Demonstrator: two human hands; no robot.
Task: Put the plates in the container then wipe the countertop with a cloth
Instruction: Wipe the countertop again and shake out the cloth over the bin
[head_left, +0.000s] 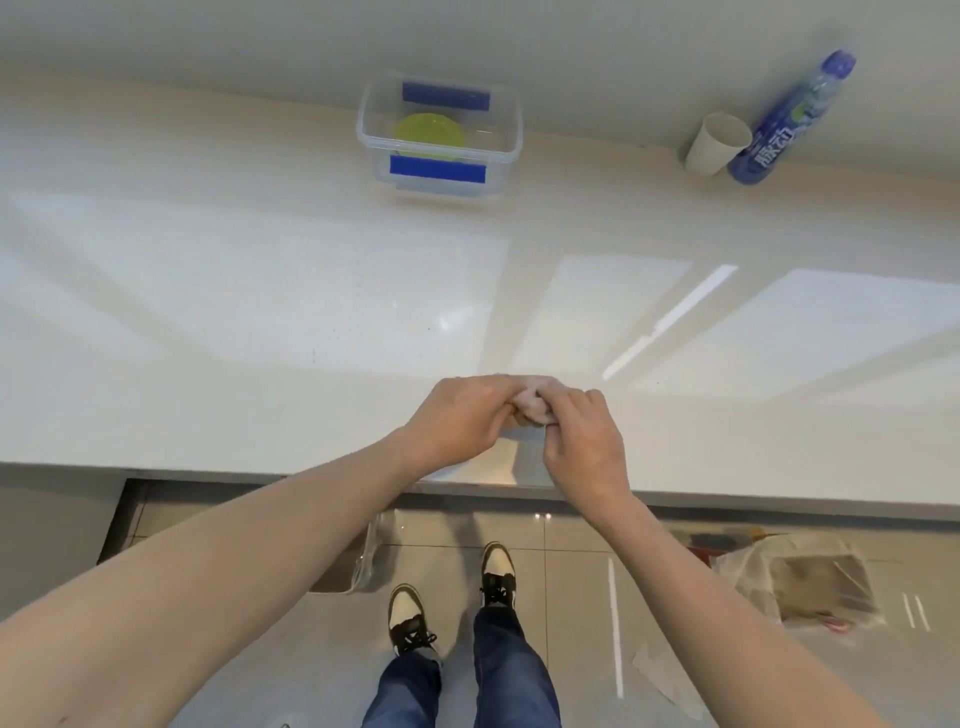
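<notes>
A clear plastic container with blue clips stands at the back of the pale countertop, against the wall. A yellow-green plate lies flat inside it. Near the counter's front edge, my left hand and my right hand meet around a small bunched-up pale cloth. Both hands have their fingers closed on the cloth, which is mostly hidden between them. The cloth is just above or touching the counter; I cannot tell which.
A paper cup and a blue drink bottle stand at the back right by the wall. Below the counter edge are a tiled floor, my shoes, and a plastic bag with a box at the right.
</notes>
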